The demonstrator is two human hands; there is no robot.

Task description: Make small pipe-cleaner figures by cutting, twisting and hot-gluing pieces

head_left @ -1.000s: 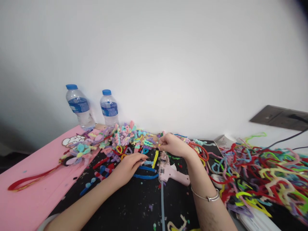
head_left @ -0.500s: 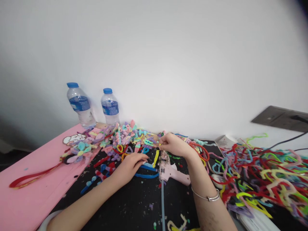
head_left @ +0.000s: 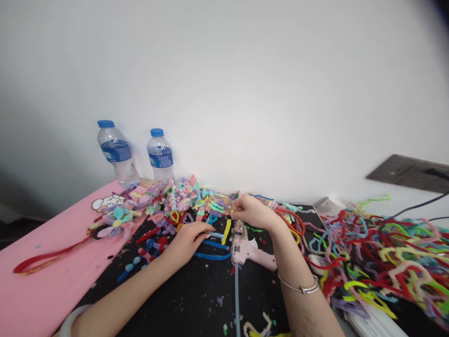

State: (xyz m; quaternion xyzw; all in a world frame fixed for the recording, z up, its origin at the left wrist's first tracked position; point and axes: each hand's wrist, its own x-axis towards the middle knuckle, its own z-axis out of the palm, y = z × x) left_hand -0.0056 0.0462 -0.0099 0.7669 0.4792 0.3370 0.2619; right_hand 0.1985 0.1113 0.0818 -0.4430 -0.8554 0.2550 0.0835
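Between the two hands, support the light-blue chenille stem (head_left: 216, 235) level, with the free end directed at the yellow chenille stem (head_left: 226, 231). Keep the left hand (head_left: 191, 236) closed on the near end in a light thumb-and-finger pinch, to avoid flattening the fuzz. Note the right hand (head_left: 250, 210): fingertips drawn together at the upper end of the yellow chenille stem; cannot tell the contents, if any, of that pinch. Treat the glue gun (head_left: 250, 253), lying just below the right hand, as hot; avoid brushing against it. Keep the darker blue chenille stems (head_left: 212, 256), below the left hand, out of the way. Observe the light-blue chenille stem: short, pale, nearly straight, set crosswise to the brighter, steeply angled yellow one. Cannot confirm any join between them.
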